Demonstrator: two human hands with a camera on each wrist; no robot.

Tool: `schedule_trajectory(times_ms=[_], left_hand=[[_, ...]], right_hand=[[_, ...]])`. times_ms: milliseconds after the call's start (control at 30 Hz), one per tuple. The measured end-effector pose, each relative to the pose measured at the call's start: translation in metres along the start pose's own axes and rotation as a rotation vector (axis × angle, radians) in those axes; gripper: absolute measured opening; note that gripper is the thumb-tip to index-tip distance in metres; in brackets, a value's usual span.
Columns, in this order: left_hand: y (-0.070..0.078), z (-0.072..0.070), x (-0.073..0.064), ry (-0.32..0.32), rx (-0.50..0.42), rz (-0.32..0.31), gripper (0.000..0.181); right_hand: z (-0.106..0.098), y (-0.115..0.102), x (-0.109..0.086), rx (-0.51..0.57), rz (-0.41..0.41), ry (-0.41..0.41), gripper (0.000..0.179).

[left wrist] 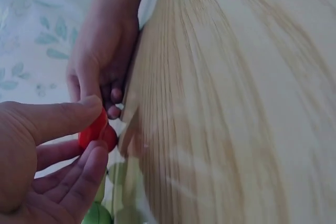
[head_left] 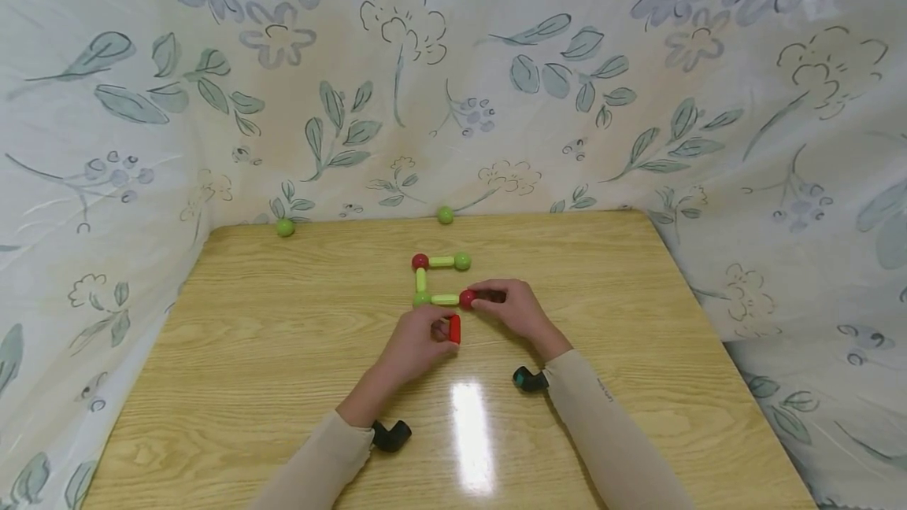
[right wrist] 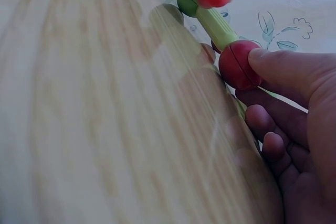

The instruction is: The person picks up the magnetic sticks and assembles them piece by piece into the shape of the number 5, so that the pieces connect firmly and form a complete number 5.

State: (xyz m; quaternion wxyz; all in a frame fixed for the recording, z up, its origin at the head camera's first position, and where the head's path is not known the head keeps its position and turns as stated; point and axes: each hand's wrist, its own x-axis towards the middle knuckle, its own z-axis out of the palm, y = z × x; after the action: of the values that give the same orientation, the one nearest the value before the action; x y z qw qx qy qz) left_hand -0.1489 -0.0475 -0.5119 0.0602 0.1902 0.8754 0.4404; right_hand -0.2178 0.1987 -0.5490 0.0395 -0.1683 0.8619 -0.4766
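Observation:
My left hand (head_left: pixel 414 346) pinches a ribbed red rod (head_left: pixel 455 330) between thumb and fingers, just in front of a ball-and-rod figure on the table. My right hand (head_left: pixel 516 310) holds a red ball (head_left: pixel 467 300) at the figure's near right end. From that ball a yellow-green rod (head_left: pixel 446 300) runs left to a green ball (head_left: pixel 421 300). A second rod (head_left: pixel 421 280) leads back to another red ball (head_left: pixel 420 261), and a third rod (head_left: pixel 442 261) ends at a green ball (head_left: pixel 463 261). In the right wrist view the thumb presses the red ball (right wrist: pixel 240 65).
Two loose green balls lie by the table's back edge, one green ball (head_left: pixel 285 227) at the left and another green ball (head_left: pixel 445 215) near the middle. Floral cloth (head_left: pixel 453 85) hangs behind and beside the wood-grain table (head_left: pixel 283 384). Black wrist devices (head_left: pixel 391 436) sit at both cuffs.

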Motion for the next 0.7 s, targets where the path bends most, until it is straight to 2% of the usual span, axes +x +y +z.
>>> schedule_trajectory(times_ms=[333, 700], left_hand=[[0.004, 0.009, 0.009, 0.046, 0.004, 0.006, 0.045], [0.000, 0.019, 0.017, 0.026, -0.021, 0.003, 0.048]], right_hand=[[0.001, 0.002, 0.002, 0.008, 0.000, -0.002, 0.026], [0.000, 0.001, 0.001, 0.002, -0.010, 0.003, 0.027]])
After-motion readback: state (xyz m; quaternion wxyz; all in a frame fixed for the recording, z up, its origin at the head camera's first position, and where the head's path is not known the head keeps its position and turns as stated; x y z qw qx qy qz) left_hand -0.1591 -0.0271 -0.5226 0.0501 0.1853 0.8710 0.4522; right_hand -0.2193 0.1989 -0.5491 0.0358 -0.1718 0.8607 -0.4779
